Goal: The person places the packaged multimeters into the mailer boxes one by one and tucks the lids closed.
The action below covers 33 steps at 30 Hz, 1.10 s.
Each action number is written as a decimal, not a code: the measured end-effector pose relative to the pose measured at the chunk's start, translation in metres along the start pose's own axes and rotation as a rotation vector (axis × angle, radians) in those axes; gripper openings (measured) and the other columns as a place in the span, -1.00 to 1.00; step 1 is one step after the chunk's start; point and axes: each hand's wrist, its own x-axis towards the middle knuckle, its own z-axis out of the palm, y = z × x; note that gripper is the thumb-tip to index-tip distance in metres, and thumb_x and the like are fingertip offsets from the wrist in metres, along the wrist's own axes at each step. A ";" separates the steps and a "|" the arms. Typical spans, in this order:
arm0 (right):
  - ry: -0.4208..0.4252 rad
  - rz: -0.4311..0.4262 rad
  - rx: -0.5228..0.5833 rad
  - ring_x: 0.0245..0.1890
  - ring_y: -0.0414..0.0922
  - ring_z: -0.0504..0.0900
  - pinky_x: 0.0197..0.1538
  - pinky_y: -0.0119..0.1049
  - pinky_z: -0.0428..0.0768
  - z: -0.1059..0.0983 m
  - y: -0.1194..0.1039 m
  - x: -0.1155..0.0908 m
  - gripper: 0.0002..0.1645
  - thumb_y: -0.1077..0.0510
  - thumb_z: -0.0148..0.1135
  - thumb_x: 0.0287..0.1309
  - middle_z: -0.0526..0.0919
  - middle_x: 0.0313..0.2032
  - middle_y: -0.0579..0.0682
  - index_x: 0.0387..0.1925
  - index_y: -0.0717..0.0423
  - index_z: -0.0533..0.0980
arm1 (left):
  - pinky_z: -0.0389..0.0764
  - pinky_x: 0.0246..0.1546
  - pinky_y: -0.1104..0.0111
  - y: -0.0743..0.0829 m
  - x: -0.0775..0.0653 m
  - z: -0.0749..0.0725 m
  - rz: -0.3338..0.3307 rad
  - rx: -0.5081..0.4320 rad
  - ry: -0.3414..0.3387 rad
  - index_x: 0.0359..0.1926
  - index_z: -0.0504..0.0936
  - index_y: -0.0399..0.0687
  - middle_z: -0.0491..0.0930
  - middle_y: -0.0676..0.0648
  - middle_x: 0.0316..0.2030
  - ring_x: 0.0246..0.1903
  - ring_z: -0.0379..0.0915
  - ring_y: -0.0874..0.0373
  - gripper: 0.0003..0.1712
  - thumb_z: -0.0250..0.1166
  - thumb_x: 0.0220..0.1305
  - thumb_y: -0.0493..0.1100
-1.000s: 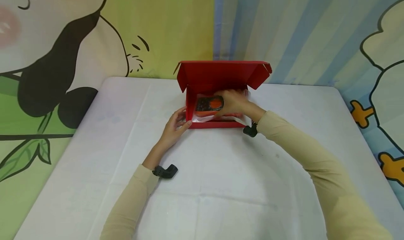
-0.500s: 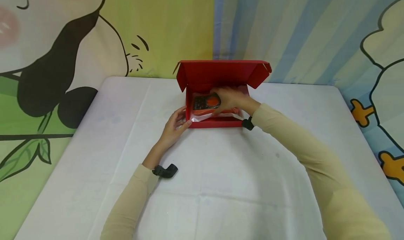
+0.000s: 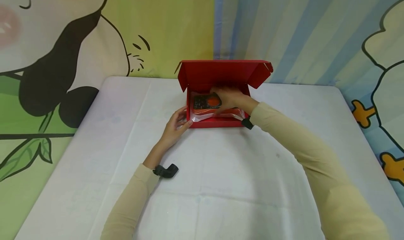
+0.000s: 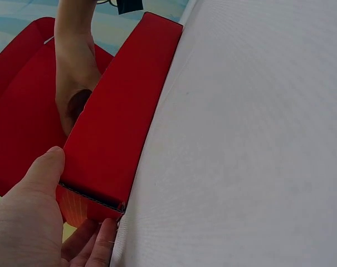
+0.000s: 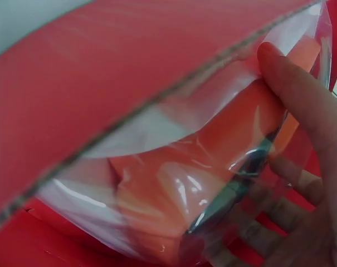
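Observation:
A red cardboard box (image 3: 217,124) stands on the table with its lid raised at the back. Inside it lies an orange and black multimeter (image 3: 202,102) in a clear plastic bag (image 5: 157,130). My right hand (image 3: 229,99) reaches in from the right and grips the bagged multimeter, thumb on its near side and fingers on the far side. My left hand (image 3: 173,128) holds the box's front left corner. In the left wrist view, the left thumb (image 4: 48,167) lies at the box's upper edge and the fingertips are lower down on its end wall.
A white cloth covers the table (image 3: 221,184). The raised lid (image 3: 221,72) with its side flaps stands behind the multimeter, close to the printed backdrop (image 3: 164,29). The box's front wall (image 4: 123,100) rises between the left wrist camera and the contents.
My right hand has moved slightly left with the bagged multimeter, which now sits nearer the box's left wall. My left hand has stayed at the corner.

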 end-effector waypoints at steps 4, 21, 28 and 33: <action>0.024 0.000 -0.016 0.17 0.02 0.36 0.28 -0.05 0.41 0.001 0.002 -0.002 -0.10 -0.12 0.55 -0.12 0.46 0.13 0.07 0.20 0.08 0.32 | 0.41 0.25 0.00 0.002 0.001 0.001 0.007 0.005 -0.003 0.44 0.15 -0.26 0.27 -0.36 0.31 0.31 0.25 -0.21 -0.28 0.24 0.35 -0.26; -0.007 0.027 0.017 0.35 0.05 0.17 0.38 0.21 0.16 0.011 0.016 -0.013 -0.01 -0.09 0.53 -0.07 0.30 0.31 0.03 0.36 -0.09 0.24 | 0.39 0.25 -0.02 0.000 0.001 0.007 -0.008 -0.016 -0.020 0.44 0.14 -0.27 0.26 -0.37 0.32 0.32 0.25 -0.21 -0.27 0.24 0.35 -0.26; -0.015 -0.034 0.147 0.38 0.09 0.12 0.42 0.19 0.06 0.009 0.023 -0.024 0.04 0.06 0.50 -0.01 0.25 0.36 0.10 0.45 0.03 0.16 | 0.39 0.25 -0.03 -0.001 0.000 0.007 -0.008 -0.002 -0.010 0.44 0.15 -0.27 0.27 -0.37 0.32 0.32 0.24 -0.22 -0.28 0.24 0.35 -0.26; 0.040 -0.135 0.266 0.34 0.12 0.19 0.39 0.12 0.22 0.007 0.028 -0.032 -0.07 0.14 0.44 0.06 0.30 0.33 0.16 0.42 0.14 0.21 | 0.37 0.26 -0.03 0.001 0.000 0.003 -0.017 0.011 -0.001 0.44 0.14 -0.27 0.26 -0.38 0.32 0.32 0.23 -0.23 -0.28 0.23 0.36 -0.26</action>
